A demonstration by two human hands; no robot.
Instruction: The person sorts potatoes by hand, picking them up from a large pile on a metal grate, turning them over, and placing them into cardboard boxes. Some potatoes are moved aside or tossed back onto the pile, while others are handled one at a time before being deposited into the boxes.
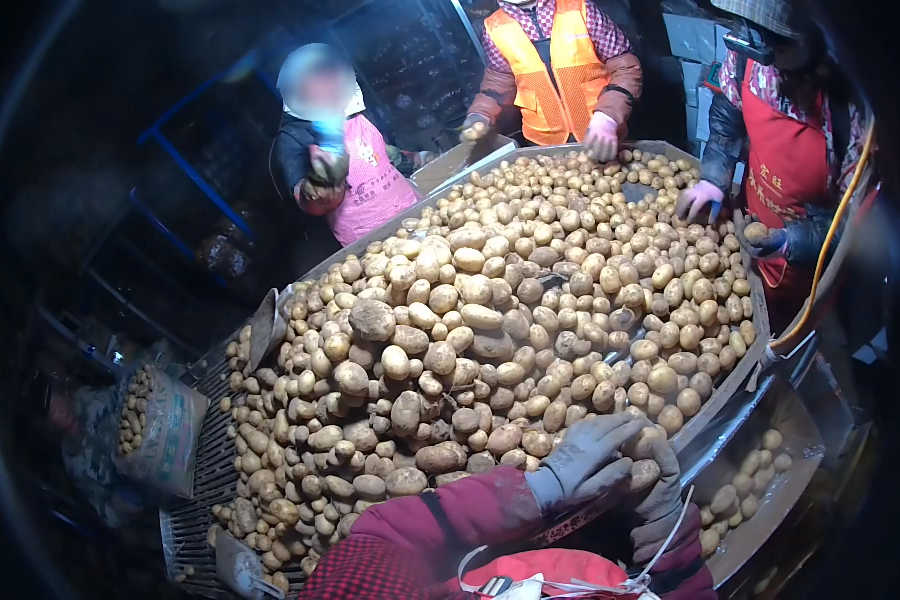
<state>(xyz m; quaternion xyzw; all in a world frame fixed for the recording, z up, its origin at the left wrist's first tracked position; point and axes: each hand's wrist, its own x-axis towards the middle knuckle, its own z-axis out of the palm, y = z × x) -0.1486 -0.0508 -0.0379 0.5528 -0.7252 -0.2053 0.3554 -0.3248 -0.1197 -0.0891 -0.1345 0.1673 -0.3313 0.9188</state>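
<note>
Our grey-gloved L hand (582,462) lies spread at the potato heap's (500,300) near edge. R hand (662,498) cups a tan round potato (642,474) just beside it.

Across from me stand three people: one in a pink apron (370,185), one in an orange vest (560,70), one in a red apron (785,165). At far left I see a filled sack (155,425) and, farther back, a blue rack (198,185). At right, a yellow hose (828,240) hangs above a box (805,480).
</note>
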